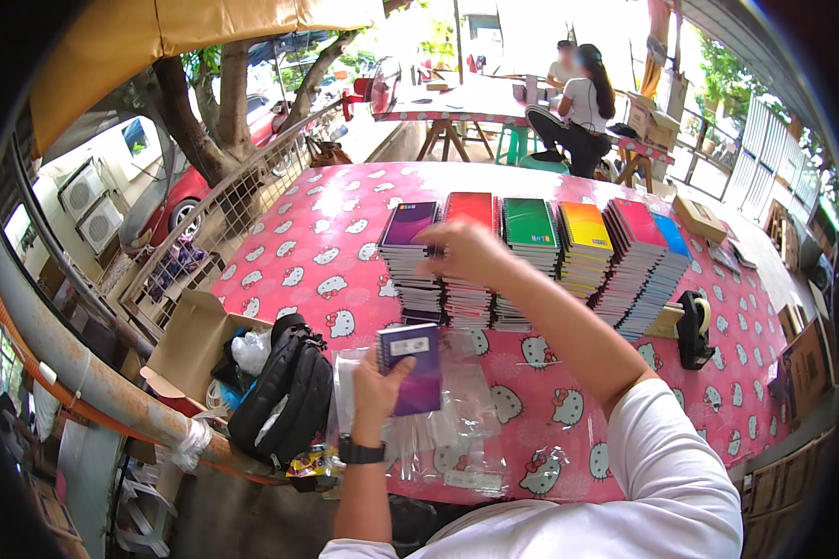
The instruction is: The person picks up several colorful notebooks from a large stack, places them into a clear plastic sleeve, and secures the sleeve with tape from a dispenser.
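Note:
My left hand (378,387) is closed on a small spiral notebook (419,377) with a purple cover and a white label, above the near side of the table. My right hand (471,252) reaches left across the stacks, somewhat blurred, with thumb and fingers apart at the right edge of the purple notebook stack (408,224). It covers part of the red notebook stack (471,207). Alongside stand stacks of green notebooks (529,222), yellow notebooks (584,225), pink-red notebooks (636,224) and blue notebooks (671,238). Clear plastic sleeves (461,410) lie under and beside my left hand.
A pink patterned cloth (569,419) covers the table. A black tape dispenser (694,331) stands right of the stacks. At the left edge are a black backpack (284,396) and an open cardboard box (191,349). Two people sit at a far table (457,102).

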`<state>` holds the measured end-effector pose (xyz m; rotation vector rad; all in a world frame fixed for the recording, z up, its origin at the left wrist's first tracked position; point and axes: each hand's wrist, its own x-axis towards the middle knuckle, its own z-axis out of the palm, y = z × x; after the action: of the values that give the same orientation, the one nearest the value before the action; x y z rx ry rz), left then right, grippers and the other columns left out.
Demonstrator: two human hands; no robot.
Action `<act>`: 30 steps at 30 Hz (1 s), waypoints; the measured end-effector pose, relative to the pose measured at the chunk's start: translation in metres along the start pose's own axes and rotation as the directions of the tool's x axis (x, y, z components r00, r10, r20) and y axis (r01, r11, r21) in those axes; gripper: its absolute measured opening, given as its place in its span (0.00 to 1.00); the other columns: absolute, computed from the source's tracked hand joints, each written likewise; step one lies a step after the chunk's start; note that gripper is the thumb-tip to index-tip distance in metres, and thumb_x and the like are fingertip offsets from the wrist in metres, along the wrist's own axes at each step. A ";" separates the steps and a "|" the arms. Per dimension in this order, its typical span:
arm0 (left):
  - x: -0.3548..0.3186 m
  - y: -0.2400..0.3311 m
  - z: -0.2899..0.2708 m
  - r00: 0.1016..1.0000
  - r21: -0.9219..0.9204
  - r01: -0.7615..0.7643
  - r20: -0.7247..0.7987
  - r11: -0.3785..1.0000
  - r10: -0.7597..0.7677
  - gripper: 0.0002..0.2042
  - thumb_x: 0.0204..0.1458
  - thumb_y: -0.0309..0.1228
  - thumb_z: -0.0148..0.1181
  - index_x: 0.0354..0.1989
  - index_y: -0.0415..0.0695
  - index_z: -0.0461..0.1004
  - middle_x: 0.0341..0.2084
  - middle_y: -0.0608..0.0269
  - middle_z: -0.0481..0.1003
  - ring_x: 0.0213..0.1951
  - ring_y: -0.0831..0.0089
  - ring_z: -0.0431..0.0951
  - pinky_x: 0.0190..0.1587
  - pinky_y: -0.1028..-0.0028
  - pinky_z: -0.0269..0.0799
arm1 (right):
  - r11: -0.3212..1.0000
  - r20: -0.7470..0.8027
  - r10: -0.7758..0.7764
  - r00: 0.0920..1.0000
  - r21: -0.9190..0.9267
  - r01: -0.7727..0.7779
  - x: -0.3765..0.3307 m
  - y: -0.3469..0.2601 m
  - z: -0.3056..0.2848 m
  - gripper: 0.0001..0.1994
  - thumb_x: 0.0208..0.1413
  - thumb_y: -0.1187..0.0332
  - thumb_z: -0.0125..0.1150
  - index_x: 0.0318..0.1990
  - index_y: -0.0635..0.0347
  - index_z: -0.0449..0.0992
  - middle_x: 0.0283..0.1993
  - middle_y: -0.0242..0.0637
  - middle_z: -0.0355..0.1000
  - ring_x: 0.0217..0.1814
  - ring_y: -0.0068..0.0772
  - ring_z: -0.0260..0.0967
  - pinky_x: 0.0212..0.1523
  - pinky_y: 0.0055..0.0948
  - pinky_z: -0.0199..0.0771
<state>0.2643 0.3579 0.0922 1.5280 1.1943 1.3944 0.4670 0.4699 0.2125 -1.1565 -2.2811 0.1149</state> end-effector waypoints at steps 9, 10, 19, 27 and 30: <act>-0.096 -0.106 0.197 0.778 -0.326 0.523 0.560 0.787 -0.285 0.14 0.51 0.33 0.58 0.42 0.38 0.71 0.35 0.62 0.76 0.38 0.72 0.73 0.42 0.73 0.67 | 0.833 -0.069 0.080 0.994 -0.544 -0.105 -0.012 0.073 -0.002 0.08 0.46 0.68 0.58 0.35 0.54 0.75 0.37 0.40 0.72 0.42 0.42 0.71 0.42 0.38 0.72; -0.106 -0.112 0.208 0.776 -0.269 0.491 0.566 0.828 -0.276 0.14 0.51 0.33 0.58 0.42 0.38 0.72 0.34 0.59 0.76 0.37 0.68 0.75 0.41 0.71 0.68 | 0.872 -0.069 0.068 0.995 -0.481 -0.093 -0.014 0.081 -0.006 0.08 0.46 0.67 0.59 0.36 0.52 0.76 0.37 0.39 0.72 0.42 0.43 0.71 0.42 0.38 0.72; -0.112 -0.103 0.206 0.854 0.088 0.236 0.456 0.968 -0.250 0.14 0.46 0.33 0.60 0.39 0.39 0.73 0.33 0.50 0.76 0.38 0.54 0.76 0.40 0.65 0.70 | 0.874 -0.014 0.083 0.996 -0.479 -0.079 0.000 0.079 -0.033 0.10 0.52 0.66 0.51 0.40 0.53 0.75 0.33 0.46 0.73 0.37 0.46 0.72 0.40 0.41 0.72; -0.108 -0.115 0.206 0.859 0.108 0.256 0.430 0.961 -0.277 0.14 0.46 0.33 0.60 0.39 0.39 0.73 0.32 0.49 0.76 0.38 0.54 0.76 0.40 0.66 0.70 | 0.729 0.006 -0.123 0.992 -0.677 0.095 -0.016 0.055 0.007 0.10 0.49 0.70 0.52 0.40 0.58 0.72 0.44 0.41 0.69 0.47 0.39 0.69 0.41 0.34 0.74; -0.112 -0.110 0.213 0.859 0.073 0.250 0.443 0.965 -0.256 0.15 0.45 0.34 0.61 0.38 0.38 0.73 0.32 0.48 0.76 0.38 0.53 0.76 0.40 0.65 0.70 | 0.760 -0.021 -0.081 0.996 -0.648 0.048 -0.016 0.066 -0.002 0.11 0.49 0.71 0.55 0.41 0.58 0.71 0.44 0.41 0.69 0.48 0.40 0.68 0.44 0.36 0.73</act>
<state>0.4602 0.2986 -0.0755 1.5287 1.0629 0.7993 0.5225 0.4978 0.1858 -1.3750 -2.3769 -0.7911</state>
